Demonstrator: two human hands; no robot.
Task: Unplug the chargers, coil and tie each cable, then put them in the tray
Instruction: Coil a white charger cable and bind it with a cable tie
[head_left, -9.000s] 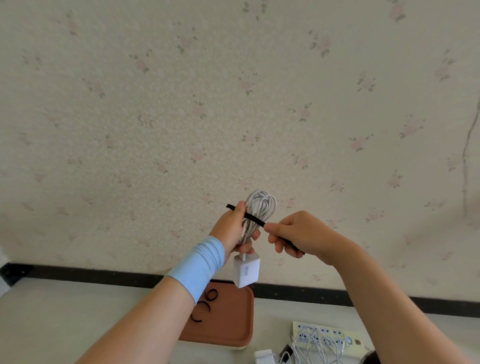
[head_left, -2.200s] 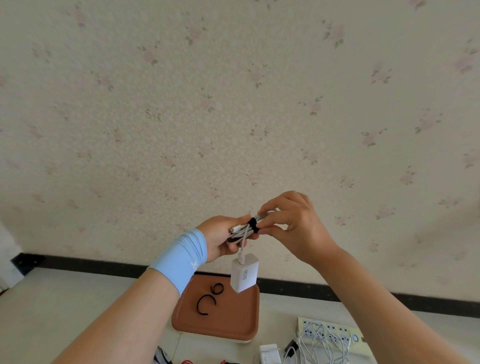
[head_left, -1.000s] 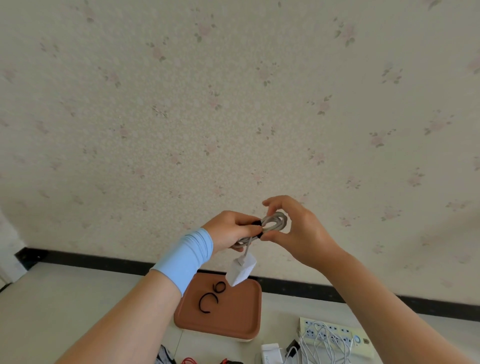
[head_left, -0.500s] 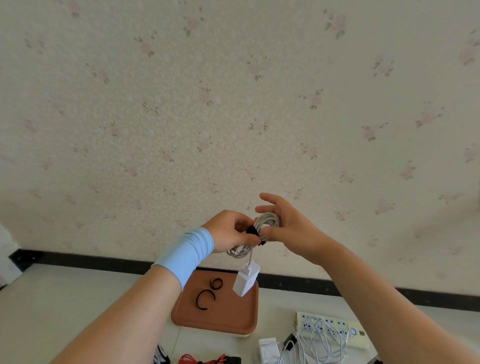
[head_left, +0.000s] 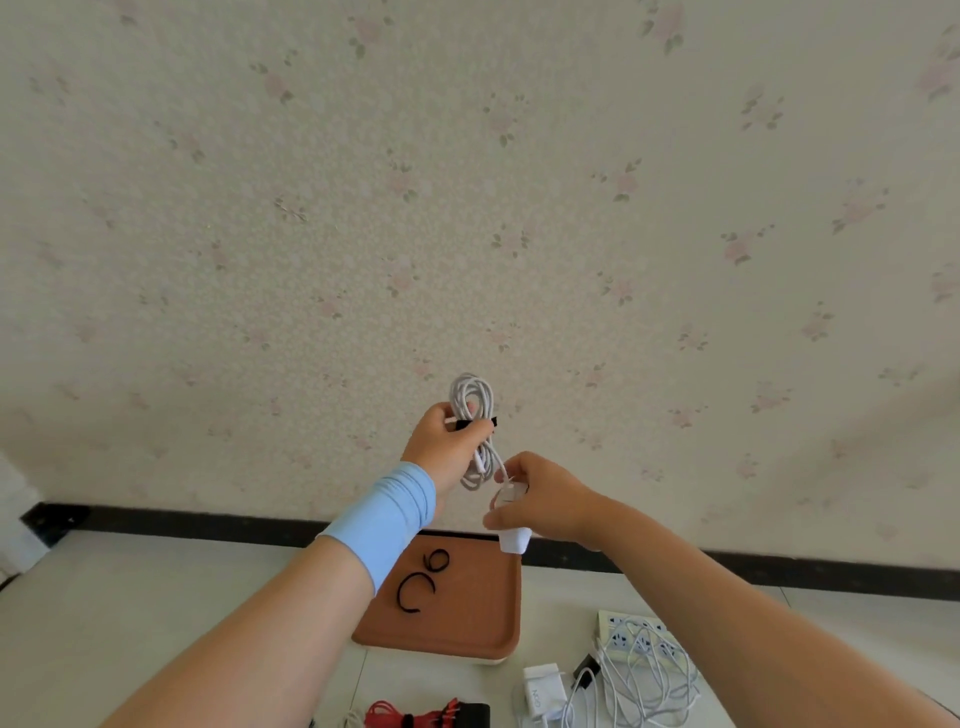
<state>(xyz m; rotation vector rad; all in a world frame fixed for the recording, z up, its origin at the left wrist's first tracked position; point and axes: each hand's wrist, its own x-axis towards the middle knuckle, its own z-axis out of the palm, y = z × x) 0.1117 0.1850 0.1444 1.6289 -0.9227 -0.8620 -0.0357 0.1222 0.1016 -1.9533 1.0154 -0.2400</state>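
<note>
Mid-frame, the left hand (head_left: 451, 451) grips the coiled cable (head_left: 474, 402) (black tie on); the right hand (head_left: 540, 501) pinches its charger (head_left: 514, 540) above the tray (head_left: 467, 629).

Ties (head_left: 420, 582) in tray (head_left: 498, 613), strip (head_left: 623, 631) rightward

Head-worn view, forward and down

Holds both forearms up and forward, converging mid-frame. Grips coiled cable (head_left: 471, 397) in left hand (head_left: 447, 449), the higher one, fingers curled round the bundle's middle. Clasps charger block (head_left: 514, 541) in right hand (head_left: 543, 501), just below-right of the left, fingers curled. Wears light blue band (head_left: 382, 525) on left wrist.
</note>
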